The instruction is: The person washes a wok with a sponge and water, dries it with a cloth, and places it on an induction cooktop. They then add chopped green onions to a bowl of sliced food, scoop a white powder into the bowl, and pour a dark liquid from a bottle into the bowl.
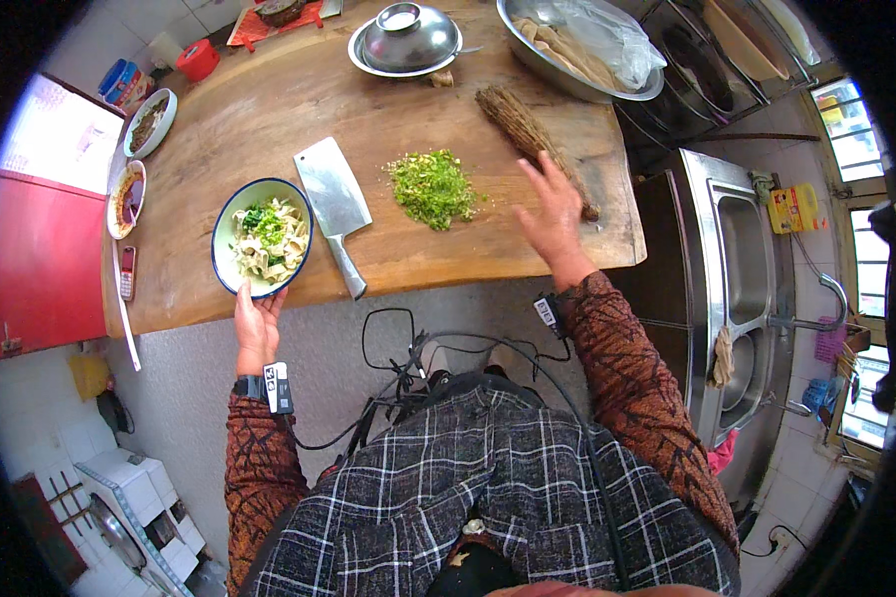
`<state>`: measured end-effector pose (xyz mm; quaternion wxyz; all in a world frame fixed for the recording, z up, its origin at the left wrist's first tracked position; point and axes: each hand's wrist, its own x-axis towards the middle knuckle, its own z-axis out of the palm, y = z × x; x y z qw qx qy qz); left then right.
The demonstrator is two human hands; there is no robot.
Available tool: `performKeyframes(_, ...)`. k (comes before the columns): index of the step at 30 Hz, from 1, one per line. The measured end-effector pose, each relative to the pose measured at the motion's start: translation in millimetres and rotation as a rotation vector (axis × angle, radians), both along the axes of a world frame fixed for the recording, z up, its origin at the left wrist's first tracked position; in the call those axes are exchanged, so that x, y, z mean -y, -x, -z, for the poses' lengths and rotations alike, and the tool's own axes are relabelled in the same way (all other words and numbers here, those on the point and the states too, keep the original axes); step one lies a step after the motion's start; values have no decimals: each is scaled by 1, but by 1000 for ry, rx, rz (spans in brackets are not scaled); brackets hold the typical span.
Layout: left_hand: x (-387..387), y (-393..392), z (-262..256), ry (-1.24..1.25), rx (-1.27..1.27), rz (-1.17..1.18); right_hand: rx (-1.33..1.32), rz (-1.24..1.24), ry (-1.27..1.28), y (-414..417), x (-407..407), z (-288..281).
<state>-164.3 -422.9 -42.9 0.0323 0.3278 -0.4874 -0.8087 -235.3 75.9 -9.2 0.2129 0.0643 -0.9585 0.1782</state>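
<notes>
My left hand grips the near rim of a white enamel bowl with a dark blue edge, at the front of the wooden table. Inside it are pale noodle-like pieces topped with chopped greens. Open and with its fingers spread, my right hand reaches over the table's right side, its fingertips beside a bundled straw brush. Whether they touch the brush I cannot tell. Between my hands lie a metal cleaver and a loose heap of chopped greens.
At the back stand a covered metal basin and a large steel bowl holding cloth and plastic. Along the left edge are a dish of dark food, a sauce bowl and a phone. A steel sink stands right.
</notes>
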Motion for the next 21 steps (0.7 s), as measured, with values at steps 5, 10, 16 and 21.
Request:
performKeyframes(5,-7,-1,-6,0,-5,6,192,272,28,11,-51,19)
performKeyframes(10,-20,-9,-12,28,-37,20,184,223,193,4,-70,35)
performKeyframes(16,-14,-18,-2,30,10,-68,168,380,210,-21,-75,31)
performKeyframes(21,-6,-9,5,45,-46,-52,153,392,187,-27,-83,27)
